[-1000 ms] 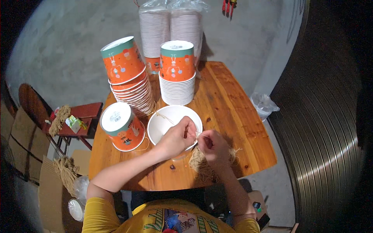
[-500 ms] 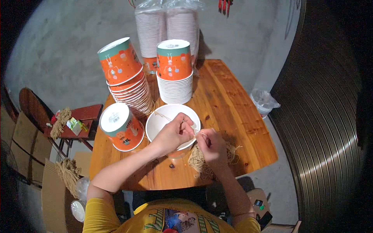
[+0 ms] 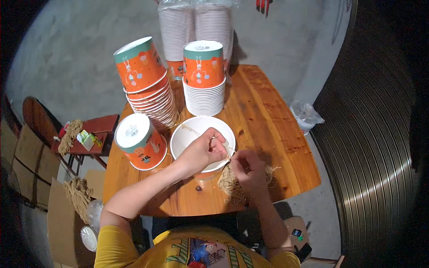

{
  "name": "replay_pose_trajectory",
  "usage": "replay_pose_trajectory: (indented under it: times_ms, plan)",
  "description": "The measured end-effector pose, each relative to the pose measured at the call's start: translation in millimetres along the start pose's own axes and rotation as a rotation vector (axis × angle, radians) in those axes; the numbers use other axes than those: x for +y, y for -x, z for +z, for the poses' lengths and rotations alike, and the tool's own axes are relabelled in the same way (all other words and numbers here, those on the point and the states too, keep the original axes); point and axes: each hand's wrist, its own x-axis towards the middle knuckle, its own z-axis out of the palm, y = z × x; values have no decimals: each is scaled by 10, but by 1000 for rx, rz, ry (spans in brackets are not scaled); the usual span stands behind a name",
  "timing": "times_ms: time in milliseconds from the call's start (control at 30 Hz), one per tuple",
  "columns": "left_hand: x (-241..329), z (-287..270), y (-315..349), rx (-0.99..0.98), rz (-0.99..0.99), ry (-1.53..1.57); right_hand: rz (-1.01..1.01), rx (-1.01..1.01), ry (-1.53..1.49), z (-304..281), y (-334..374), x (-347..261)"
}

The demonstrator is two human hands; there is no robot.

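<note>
In front of me an open paper bucket (image 3: 182, 139), white inside, stands upright on the wooden table. Over its right rim my left hand (image 3: 206, 149) is closed in a pinch on a thin pale string (image 3: 229, 152). A small knot or loop of it shows between my two hands. Just right of the rim my right hand (image 3: 249, 167) has its fingertips pinched close to the knot, on the string as far as I can see. Beneath that hand lies a loose bundle of beige strings (image 3: 231, 185), partly hidden by it.
A single orange bucket (image 3: 142, 147) stands upside down at the left. Behind it leans a string-threaded stack of buckets (image 3: 140, 71); another stack (image 3: 203, 76) stands beside it. Tall bagged stacks (image 3: 213, 29) rise at the back. More string bundles (image 3: 79, 196) lie lower left.
My right hand has drawn slightly right of my left, widening the gap, and the knot now shows between them. The whole view has shifted a little.
</note>
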Motion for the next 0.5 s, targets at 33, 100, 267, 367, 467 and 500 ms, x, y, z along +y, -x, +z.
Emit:
replay_pose_trajectory:
  times_ms: [33, 100, 267, 367, 467, 500]
  plan:
    - [1, -1, 3, -5, 4, -3, 1, -3, -1, 10, 4, 23]
    - [36, 14, 9, -10, 1, -3, 0, 13, 45, 18, 16, 81]
    - [10, 9, 21, -4, 6, 12, -32, 46, 172, 18, -12, -101]
    - [19, 34, 65, 23, 62, -115, -42, 52, 225, 12, -31, -175]
    - [80, 76, 95, 53, 168, -344, -112, 44, 294, -11, -46, -143]
    - [107, 86, 100, 53, 186, -375, -159, 38, 340, -17, -54, -129]
